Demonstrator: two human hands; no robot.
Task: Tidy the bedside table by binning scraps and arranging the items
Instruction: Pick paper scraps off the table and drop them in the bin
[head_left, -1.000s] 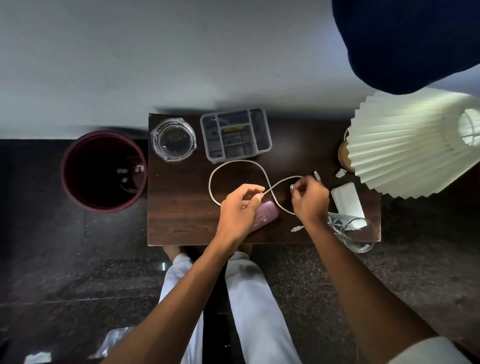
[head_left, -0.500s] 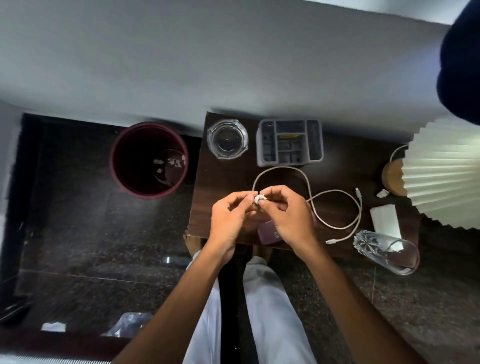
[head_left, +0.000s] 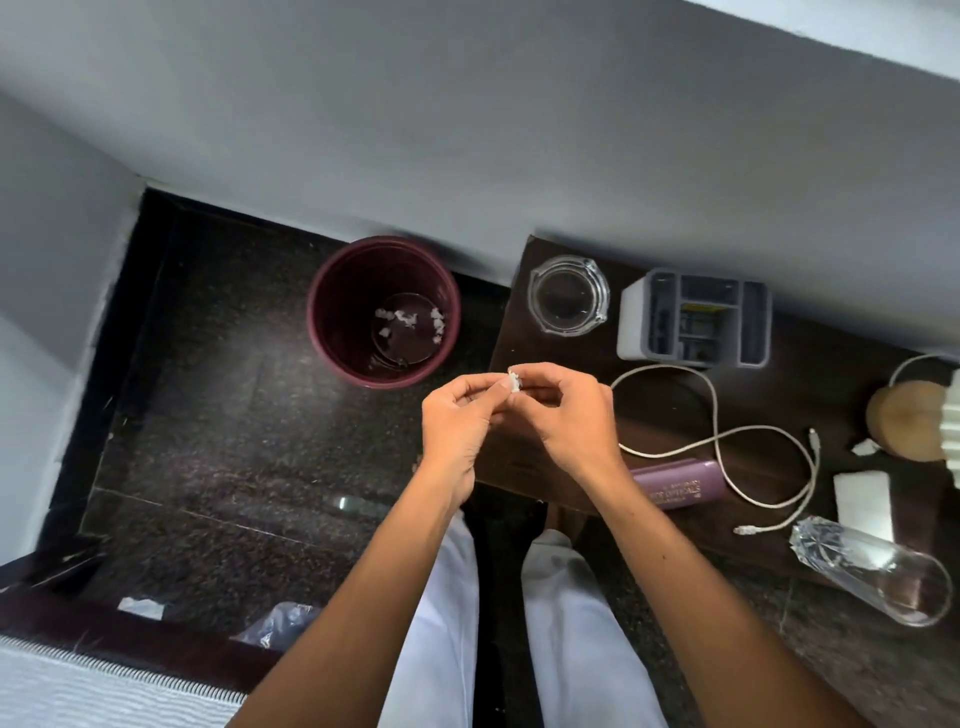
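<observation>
**Entry: white paper scrap held in both hands, short of the bin**

Position. Both hands are raised over the 9 o'clock edge of the bedside table. The left hand and right hand meet at their fingertips, and both pinch one small paper scrap between them. The other fingers of each hand are curled in and hold nothing else. The bin stands on the floor at 10 o'clock from the hands, near but apart. Loose white bits already lie on its bottom.

Handling, judged.
- The scrap looks crumpled, very light and soft, with no stiffness and no risk of breaking.
- A two-finger tip pinch is enough; one hand could carry it.
- Being so light, it may cling to skin or drift as it falls, so it is best released low over the bin mouth.

Remaining on the table.
- Another white scrap at 3 o'clock from the hands, just beside the lamp base.
- A limp white cable, best gathered in loops.
- A purple case, rigid, to be taken by its long sides.
- A drinking glass lying on its side at the 5 o'clock corner, smooth and breakable, to be gripped round the body.
</observation>
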